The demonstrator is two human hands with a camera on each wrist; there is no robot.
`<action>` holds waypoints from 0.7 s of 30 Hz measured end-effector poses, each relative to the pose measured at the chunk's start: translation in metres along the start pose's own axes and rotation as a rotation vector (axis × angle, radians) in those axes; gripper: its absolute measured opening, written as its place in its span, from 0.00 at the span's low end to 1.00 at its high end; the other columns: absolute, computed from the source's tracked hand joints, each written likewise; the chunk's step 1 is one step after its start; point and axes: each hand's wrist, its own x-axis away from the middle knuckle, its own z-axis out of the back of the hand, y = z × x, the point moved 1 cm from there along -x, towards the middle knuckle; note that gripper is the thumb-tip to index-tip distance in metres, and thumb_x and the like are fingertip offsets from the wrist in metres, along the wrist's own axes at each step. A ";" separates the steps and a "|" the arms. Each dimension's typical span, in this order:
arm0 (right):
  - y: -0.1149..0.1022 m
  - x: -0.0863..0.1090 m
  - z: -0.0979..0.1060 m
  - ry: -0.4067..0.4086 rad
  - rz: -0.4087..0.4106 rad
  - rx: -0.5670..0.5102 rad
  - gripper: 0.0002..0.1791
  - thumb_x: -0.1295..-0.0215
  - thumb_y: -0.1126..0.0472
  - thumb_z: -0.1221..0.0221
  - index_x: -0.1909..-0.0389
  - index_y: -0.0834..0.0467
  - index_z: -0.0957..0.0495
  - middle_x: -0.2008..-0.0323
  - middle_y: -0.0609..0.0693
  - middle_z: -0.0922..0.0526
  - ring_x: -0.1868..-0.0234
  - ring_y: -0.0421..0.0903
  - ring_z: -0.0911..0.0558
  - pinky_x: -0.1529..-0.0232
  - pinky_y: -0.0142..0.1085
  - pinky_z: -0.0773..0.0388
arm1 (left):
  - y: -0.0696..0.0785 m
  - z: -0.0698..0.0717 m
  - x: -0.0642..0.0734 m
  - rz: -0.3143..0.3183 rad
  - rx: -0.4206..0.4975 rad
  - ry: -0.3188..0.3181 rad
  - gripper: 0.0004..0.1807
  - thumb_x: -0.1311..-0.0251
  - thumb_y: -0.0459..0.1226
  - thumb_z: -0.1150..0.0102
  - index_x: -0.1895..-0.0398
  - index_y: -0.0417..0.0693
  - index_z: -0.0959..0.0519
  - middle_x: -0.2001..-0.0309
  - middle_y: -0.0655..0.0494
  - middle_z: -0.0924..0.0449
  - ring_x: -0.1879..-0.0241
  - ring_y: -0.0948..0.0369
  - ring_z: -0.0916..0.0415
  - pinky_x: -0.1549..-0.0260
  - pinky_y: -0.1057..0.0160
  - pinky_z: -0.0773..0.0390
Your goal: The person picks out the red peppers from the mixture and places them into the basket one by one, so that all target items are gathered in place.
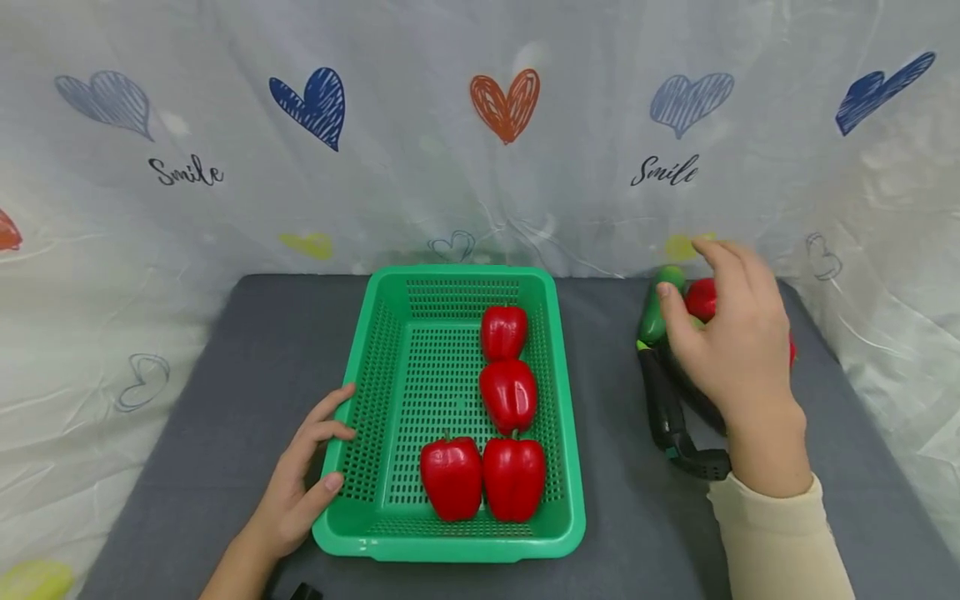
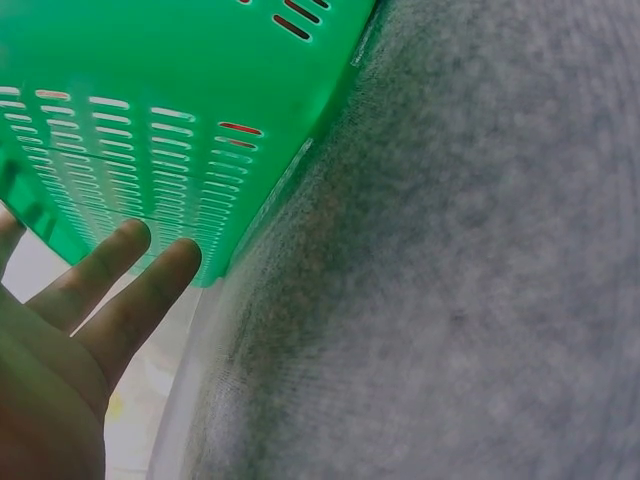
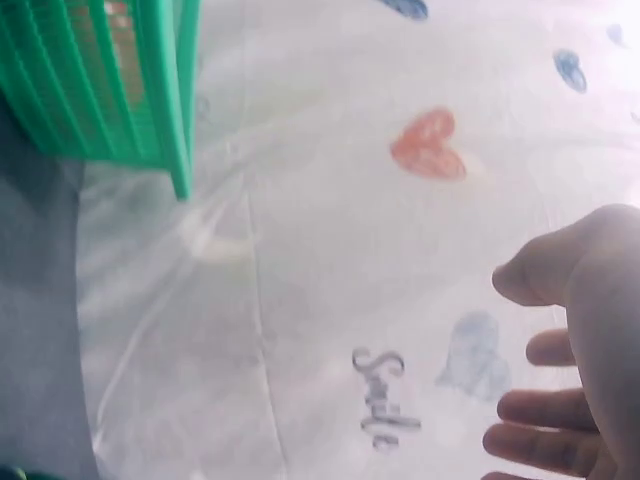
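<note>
Much of the room is closed off by pale, slightly glossy sheeting, which hangs across the far side and is creased at the left and right as well. Below it spreads a dark grey table, matte in the head view and finely textured, like cloth, in the left wrist view; its far edge meets the sheeting. Near the middle of this surface stands a green basket, rectangular and perforated, its far end close to the sheeting. At the right, the right hand, coming out of a cream sleeve, is raised above some vegetables, its thumb and fingers apart and grasping nothing. The left hand touches the basket's left rim with its fingertips and thumb, the fingers extended rather than clenched. By the right hand lie a long dark vegetable with a lime-green tip, a green vegetable farther off, and a red one partly hidden by that hand. Inside the basket are four red bell peppers: three line its right side from far to near, and one sits left of the nearest. Printed hearts and smaller "Smile" lettering mark the sheeting.
</note>
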 end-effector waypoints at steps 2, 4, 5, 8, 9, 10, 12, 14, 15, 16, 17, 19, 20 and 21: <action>0.008 -0.001 0.004 0.000 -0.071 0.008 0.30 0.27 0.54 0.35 0.31 0.66 0.21 0.34 0.67 0.19 0.33 0.69 0.23 0.30 0.63 0.29 | 0.002 0.000 0.000 0.008 -0.007 -0.002 0.16 0.19 0.31 0.48 0.42 0.22 0.30 0.19 0.23 0.46 0.16 0.43 0.49 0.28 0.60 0.39; 0.018 -0.002 0.007 0.004 -0.148 0.013 0.29 0.27 0.54 0.35 0.30 0.65 0.22 0.34 0.67 0.19 0.32 0.70 0.23 0.30 0.64 0.30 | 0.003 0.000 0.001 0.014 -0.015 -0.004 0.16 0.19 0.32 0.47 0.42 0.23 0.30 0.19 0.23 0.46 0.16 0.42 0.49 0.28 0.60 0.39; 0.022 -0.002 0.008 0.005 -0.181 0.016 0.29 0.26 0.55 0.36 0.30 0.65 0.22 0.34 0.67 0.19 0.32 0.70 0.23 0.30 0.64 0.31 | 0.004 0.000 0.001 0.015 -0.017 -0.005 0.17 0.19 0.33 0.48 0.42 0.23 0.30 0.19 0.23 0.46 0.16 0.42 0.49 0.28 0.60 0.39; 0.037 -0.002 0.011 0.009 -0.270 0.037 0.30 0.25 0.55 0.36 0.29 0.66 0.23 0.33 0.68 0.19 0.32 0.70 0.24 0.30 0.65 0.32 | 0.004 -0.001 0.000 0.010 -0.024 -0.008 0.17 0.18 0.33 0.47 0.41 0.23 0.29 0.19 0.23 0.46 0.16 0.42 0.49 0.27 0.60 0.39; 0.042 -0.002 0.012 0.009 -0.299 0.048 0.30 0.25 0.55 0.36 0.28 0.66 0.23 0.33 0.68 0.20 0.32 0.71 0.24 0.31 0.65 0.32 | 0.004 -0.001 0.000 0.010 -0.025 -0.008 0.17 0.18 0.33 0.47 0.41 0.23 0.29 0.19 0.23 0.46 0.16 0.42 0.48 0.27 0.60 0.39; 0.047 -0.001 0.013 0.007 -0.328 0.054 0.31 0.25 0.54 0.37 0.27 0.66 0.24 0.33 0.68 0.20 0.32 0.71 0.24 0.31 0.66 0.32 | 0.004 -0.001 0.000 0.009 -0.025 -0.008 0.17 0.19 0.33 0.47 0.41 0.23 0.29 0.19 0.23 0.45 0.16 0.42 0.48 0.27 0.60 0.39; 0.056 -0.001 0.015 -0.016 -0.398 0.052 0.33 0.24 0.53 0.38 0.24 0.65 0.27 0.30 0.66 0.22 0.31 0.71 0.26 0.30 0.66 0.33 | 0.004 -0.001 -0.001 0.009 -0.028 -0.008 0.17 0.19 0.33 0.47 0.41 0.23 0.29 0.19 0.23 0.45 0.16 0.42 0.48 0.27 0.60 0.39; 0.065 0.000 0.016 -0.052 -0.471 0.049 0.35 0.23 0.51 0.40 0.21 0.63 0.30 0.27 0.65 0.24 0.30 0.70 0.27 0.29 0.66 0.34 | 0.004 -0.001 -0.001 0.011 -0.028 -0.008 0.17 0.19 0.33 0.47 0.41 0.23 0.29 0.19 0.23 0.45 0.16 0.42 0.48 0.27 0.60 0.39; 0.070 0.000 0.017 -0.076 -0.504 0.048 0.36 0.22 0.50 0.41 0.20 0.63 0.32 0.26 0.65 0.26 0.29 0.71 0.28 0.28 0.66 0.35 | 0.003 -0.001 -0.001 0.011 -0.028 -0.007 0.16 0.19 0.33 0.47 0.41 0.23 0.29 0.19 0.23 0.45 0.16 0.42 0.48 0.28 0.60 0.39; 0.075 0.001 0.017 -0.101 -0.536 0.044 0.37 0.22 0.50 0.42 0.19 0.63 0.33 0.25 0.65 0.27 0.28 0.70 0.29 0.27 0.66 0.37 | 0.003 -0.001 0.000 0.011 -0.029 -0.007 0.16 0.19 0.33 0.48 0.42 0.23 0.29 0.19 0.23 0.45 0.16 0.42 0.48 0.28 0.60 0.38; 0.080 0.001 0.018 -0.128 -0.567 0.045 0.38 0.21 0.49 0.44 0.18 0.63 0.35 0.24 0.66 0.28 0.26 0.70 0.30 0.27 0.66 0.37 | 0.003 -0.001 0.000 0.012 -0.028 -0.006 0.16 0.19 0.33 0.48 0.42 0.23 0.29 0.19 0.23 0.45 0.16 0.42 0.48 0.28 0.60 0.38; 0.090 0.003 0.018 -0.178 -0.615 0.059 0.40 0.21 0.48 0.45 0.17 0.64 0.38 0.23 0.68 0.31 0.25 0.71 0.32 0.26 0.67 0.39 | 0.003 0.000 0.000 0.013 -0.026 -0.005 0.16 0.19 0.32 0.48 0.42 0.23 0.29 0.19 0.23 0.45 0.16 0.43 0.48 0.29 0.60 0.38; 0.095 0.004 0.019 -0.210 -0.642 0.070 0.41 0.21 0.47 0.46 0.16 0.65 0.40 0.22 0.69 0.33 0.24 0.72 0.34 0.25 0.68 0.40 | 0.003 0.000 0.001 0.013 -0.024 -0.004 0.16 0.19 0.32 0.48 0.42 0.23 0.29 0.19 0.23 0.45 0.16 0.43 0.48 0.29 0.60 0.38; 0.100 0.004 0.020 -0.245 -0.667 0.086 0.42 0.21 0.47 0.48 0.16 0.67 0.43 0.21 0.71 0.35 0.22 0.72 0.36 0.25 0.68 0.41 | 0.003 0.000 0.001 0.013 -0.022 -0.002 0.16 0.19 0.32 0.48 0.42 0.23 0.29 0.19 0.23 0.45 0.16 0.43 0.48 0.29 0.60 0.38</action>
